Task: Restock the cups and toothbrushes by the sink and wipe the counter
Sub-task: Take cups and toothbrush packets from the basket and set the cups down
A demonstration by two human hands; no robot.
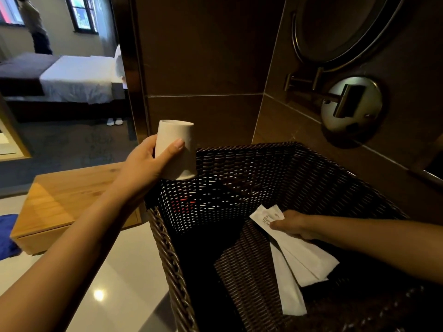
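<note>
My left hand (pixel 143 164) grips a white ceramic cup (pixel 176 149), held upright just above the far left rim of a dark woven basket (pixel 239 168). Inside the basket, my right hand (pixel 294 225) holds several white paper toothbrush packets (pixel 299 257), fanned out and pointing down toward the basket's near side. Printed text shows on the top packet. The basket's bottom is dark and mostly hidden.
A wooden box (pixel 60 202) sits left of the basket on a pale glossy counter (pixel 115 283). A blue cloth (pixel 8 233) lies at the far left edge. A round mirror on a metal wall arm (pixel 350 101) hangs on the dark tiled wall. A bedroom with a bed and a person shows through the doorway.
</note>
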